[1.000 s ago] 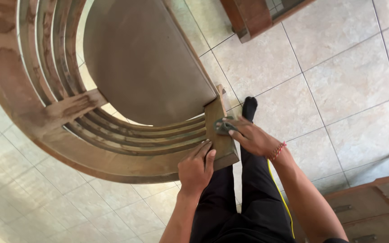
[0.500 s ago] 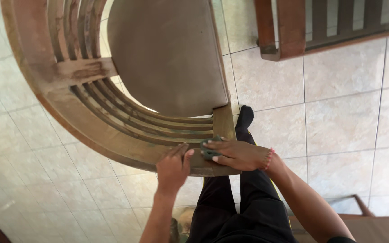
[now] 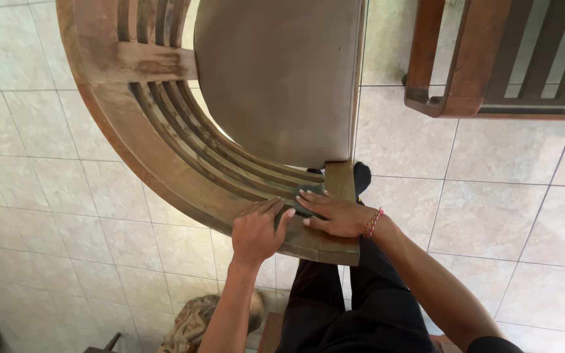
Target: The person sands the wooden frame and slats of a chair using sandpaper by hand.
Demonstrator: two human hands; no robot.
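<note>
A round-backed wooden chair (image 3: 165, 173) with a grey-brown seat cushion (image 3: 276, 78) stands on the tiles in front of me. My right hand (image 3: 335, 214), with a red bead bracelet at the wrist, presses a dark green abrasive pad (image 3: 303, 204) flat onto the top of the curved armrest near its end. Most of the pad is hidden under the fingers. My left hand (image 3: 256, 230) lies on the same armrest just left of the right hand, fingers over the top and thumb pointing toward the pad.
A second piece of dark wooden slatted furniture (image 3: 452, 72) stands at the upper right. My legs in black trousers (image 3: 354, 307) run under the armrest, with a black-socked foot (image 3: 361, 175) by the chair. A tan fibrous bundle (image 3: 194, 321) lies on the beige tiled floor (image 3: 505, 209).
My right hand has slid the pad left along the armrest, away from its end. My left hand has shifted slightly left with it. The view has swung to look more squarely down.
</note>
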